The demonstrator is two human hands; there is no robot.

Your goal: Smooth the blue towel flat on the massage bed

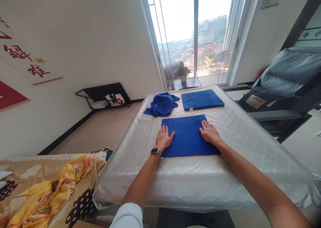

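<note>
A blue towel (pixel 189 139) lies folded in a flat rectangle on the silvery quilted table cover (pixel 240 161). On its left edge my left hand (pixel 164 138) rests palm down, fingers stretched out and thumb apart; a watch is on that wrist. My right hand (pixel 209 132) lies flat on the towel's right edge, its fingers also extended. Neither hand grips anything. Beyond them, a second folded blue towel (pixel 202 99) sits at the back right, with a small white tag at its near edge. To its left is a crumpled blue towel (pixel 162 104) in a loose heap.
A grey recliner (pixel 283 77) stands to the right of the table. Yellow clothing (pixel 57 191) lies on a patterned bedspread at the lower left. Past the far table edge are a potted plant (pixel 183 72) on a chair and a glass sliding door. A black rack (pixel 102 95) leans near the wall.
</note>
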